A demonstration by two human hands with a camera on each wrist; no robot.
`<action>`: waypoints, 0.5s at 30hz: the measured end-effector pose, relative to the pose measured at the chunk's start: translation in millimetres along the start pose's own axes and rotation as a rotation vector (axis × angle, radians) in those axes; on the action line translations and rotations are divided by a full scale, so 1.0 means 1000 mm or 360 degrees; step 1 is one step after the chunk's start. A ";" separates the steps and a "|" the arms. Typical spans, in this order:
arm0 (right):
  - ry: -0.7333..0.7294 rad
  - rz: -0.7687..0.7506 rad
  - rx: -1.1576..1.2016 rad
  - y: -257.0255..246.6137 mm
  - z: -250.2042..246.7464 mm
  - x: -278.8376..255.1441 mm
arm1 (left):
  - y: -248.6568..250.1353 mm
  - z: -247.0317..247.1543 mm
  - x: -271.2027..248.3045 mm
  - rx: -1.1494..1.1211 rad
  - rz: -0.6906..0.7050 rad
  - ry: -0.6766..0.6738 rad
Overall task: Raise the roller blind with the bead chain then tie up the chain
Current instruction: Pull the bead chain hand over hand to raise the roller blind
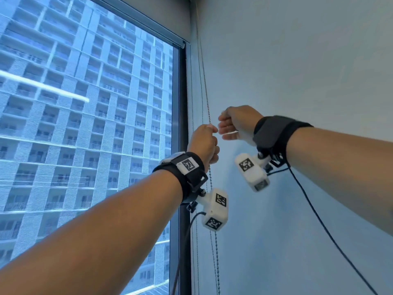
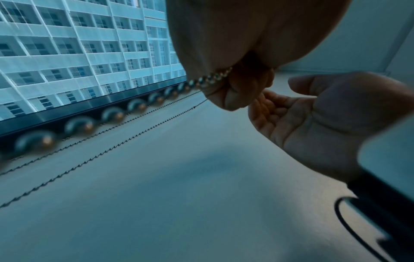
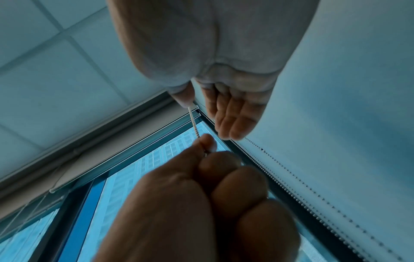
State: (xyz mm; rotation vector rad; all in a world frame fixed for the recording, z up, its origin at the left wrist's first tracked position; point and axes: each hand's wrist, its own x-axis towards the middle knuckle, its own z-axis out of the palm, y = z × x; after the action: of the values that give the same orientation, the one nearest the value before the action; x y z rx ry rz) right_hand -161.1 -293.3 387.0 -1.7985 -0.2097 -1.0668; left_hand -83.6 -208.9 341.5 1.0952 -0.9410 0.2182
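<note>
Left hand [image 1: 204, 143] raised beside the right edge of the window [image 1: 85, 124], fist curled round one strand of the bead chain [image 1: 206, 90]; strand enters at the thumb and forefinger and leaves below the heel of the hand, hanging down past the wrist camera [image 1: 214, 209]. Left wrist view: beads [image 2: 208, 79] run out from between the curled fingers [image 2: 235, 95], large and blurred toward the lens.

Right hand [image 1: 238, 122] just beside the left, slightly higher, close to the wall [image 1: 308, 60]. Holding nothing. Fingers [image 3: 233, 117] loosely bent, palm exposed in the left wrist view [image 2: 313, 127]; narrow gap between right fingertips and left knuckles, no contact visible.

Chain location: hangs along the strip of wall between the window frame [image 1: 182, 103] and the corner, running up toward the top right corner of the window. Further thin strands [image 2: 112, 150] lie parallel against the wall, untouched by either hand. Cannot tell which strands belong to one loop.

Roller blind: bottom bar [image 1: 136, 20] high, near the top edge of the window; most of the glass uncovered, apartment block [image 1: 74, 92] visible through it. Right wrist view: blind's bar [image 3: 125, 124] just below the tiled ceiling [image 3: 56, 62].

Black cable [image 1: 319, 220] trails down from the right wrist strap.
</note>
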 end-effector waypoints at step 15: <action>-0.0076 0.0056 0.0511 -0.002 0.056 0.015 | -0.014 -0.027 -0.009 0.0288 0.0234 -0.0080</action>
State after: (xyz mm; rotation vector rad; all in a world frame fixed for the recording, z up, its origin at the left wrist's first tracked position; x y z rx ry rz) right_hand -121.7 -251.0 392.5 -1.5334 -0.3562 -0.9094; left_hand -66.0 -190.8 322.0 1.2024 -1.0640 0.4044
